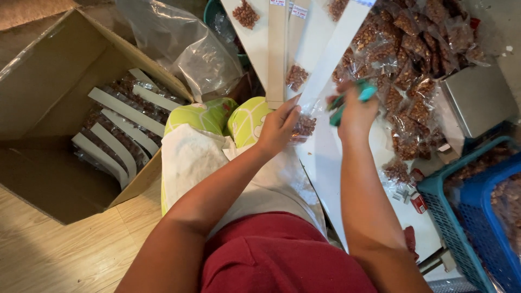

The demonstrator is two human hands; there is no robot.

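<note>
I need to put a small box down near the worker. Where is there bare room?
Bare wooden floor lies in front of the cardboard box. A bare strip of white table runs between the left hand and right forearm. Right of the right hand, nut packets, a metal scale and blue baskets crowd it.

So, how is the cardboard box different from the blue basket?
The cardboard box is brown with solid walls and lies on the wooden floor at the left; the blue basket is plastic mesh and sits at the right. The box holds packets with white card strips; the basket's brown contents show none. Both are open-topped.
</note>
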